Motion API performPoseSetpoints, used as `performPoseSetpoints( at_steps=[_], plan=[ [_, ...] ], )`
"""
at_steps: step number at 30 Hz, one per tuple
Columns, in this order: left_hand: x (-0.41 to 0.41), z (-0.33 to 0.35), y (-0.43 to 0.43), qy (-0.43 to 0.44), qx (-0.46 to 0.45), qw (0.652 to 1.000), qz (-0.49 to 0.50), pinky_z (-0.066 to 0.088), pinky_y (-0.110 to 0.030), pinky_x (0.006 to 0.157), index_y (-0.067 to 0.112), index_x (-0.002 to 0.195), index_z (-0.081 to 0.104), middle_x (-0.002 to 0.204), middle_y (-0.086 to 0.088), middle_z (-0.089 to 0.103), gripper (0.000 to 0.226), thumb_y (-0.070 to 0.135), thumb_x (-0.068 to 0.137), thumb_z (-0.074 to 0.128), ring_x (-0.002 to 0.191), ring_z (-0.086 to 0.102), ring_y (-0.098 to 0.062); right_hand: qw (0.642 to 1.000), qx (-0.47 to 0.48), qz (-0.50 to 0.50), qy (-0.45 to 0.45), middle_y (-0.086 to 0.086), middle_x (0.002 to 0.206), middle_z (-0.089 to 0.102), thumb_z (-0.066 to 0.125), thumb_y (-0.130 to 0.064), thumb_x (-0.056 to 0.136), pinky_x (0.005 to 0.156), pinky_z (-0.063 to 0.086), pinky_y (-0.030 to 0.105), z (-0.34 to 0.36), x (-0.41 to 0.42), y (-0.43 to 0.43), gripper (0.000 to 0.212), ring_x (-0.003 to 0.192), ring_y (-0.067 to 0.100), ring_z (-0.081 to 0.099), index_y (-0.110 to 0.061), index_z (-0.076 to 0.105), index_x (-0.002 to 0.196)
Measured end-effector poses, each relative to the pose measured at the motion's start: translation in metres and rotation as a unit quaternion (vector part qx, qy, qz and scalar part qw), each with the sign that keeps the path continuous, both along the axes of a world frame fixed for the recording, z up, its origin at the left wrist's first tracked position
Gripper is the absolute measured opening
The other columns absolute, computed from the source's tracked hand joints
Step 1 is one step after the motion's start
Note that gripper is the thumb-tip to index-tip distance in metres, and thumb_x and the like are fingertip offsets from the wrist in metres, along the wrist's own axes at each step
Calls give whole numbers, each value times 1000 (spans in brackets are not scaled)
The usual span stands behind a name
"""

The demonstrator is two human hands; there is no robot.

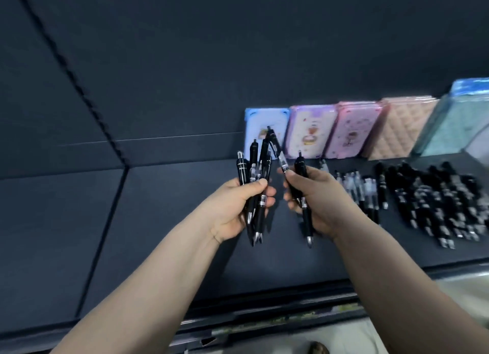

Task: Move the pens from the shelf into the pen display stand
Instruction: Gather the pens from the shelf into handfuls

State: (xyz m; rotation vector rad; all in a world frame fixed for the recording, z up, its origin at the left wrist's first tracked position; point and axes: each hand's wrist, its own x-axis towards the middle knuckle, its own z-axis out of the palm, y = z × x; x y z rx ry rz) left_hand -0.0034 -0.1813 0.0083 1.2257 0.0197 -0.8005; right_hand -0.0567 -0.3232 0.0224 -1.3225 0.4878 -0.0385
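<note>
Left hand (238, 203) clutches a bunch of black pens (258, 168), right hand (313, 195) grips two pens (301, 170): light, stiff, slick, best held mid-barrel.

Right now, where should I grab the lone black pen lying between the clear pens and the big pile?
Probably pinch the lone black pen mid-barrel from above, fingers on either side: it lies flat on the shelf, tip toward you, with only narrow gaps beside it.
</note>
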Motion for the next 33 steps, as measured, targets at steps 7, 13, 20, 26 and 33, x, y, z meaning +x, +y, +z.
performPoseSetpoints(
  at_steps=[7,13,20,26,33],
  plan=[
    [-41,-3,-144,-12,24,999,-29,53,-24,48,3,96,61,72,-7,60,7,6,93,55,56,59,-12,994,-96,-58,10,15,68,57,59,-13,93,61,47,33,-14,-44,-144,22,60,24,51,9,62,91],
    [-64,-12,-250,-105,142,984,-26,54,-29,52,10,81,60,68,-8,58,10,8,91,57,54,56,-18,968,-225,-90,60,12,67,51,62,-23,91,61,35,32,-24,-81,-265,33,62,21,44,10,63,88],
    [-73,-22,-328,-318,353,878,-55,48,-22,65,11,100,61,85,-4,66,19,25,88,56,74,63,-20,915,-383,-74,104,5,53,46,59,-20,89,42,29,21,-21,-100,-345,33,44,14,36,11,58,80],
    [-74,-21,-360,-340,405,843,-102,52,-31,68,10,102,55,94,-7,65,27,32,87,54,74,66,-25,904,-412,-26,108,9,62,59,56,-22,90,48,36,25,-21,-111,-357,23,53,17,50,-2,63,81],
    [-70,-25,-359,-383,441,803,-113,47,-29,84,10,118,58,111,-6,64,39,35,88,60,97,62,-25,936,-335,-36,100,2,70,60,52,-10,90,69,57,40,-30,-107,-369,18,60,16,56,-14,69,92]
  ],
)
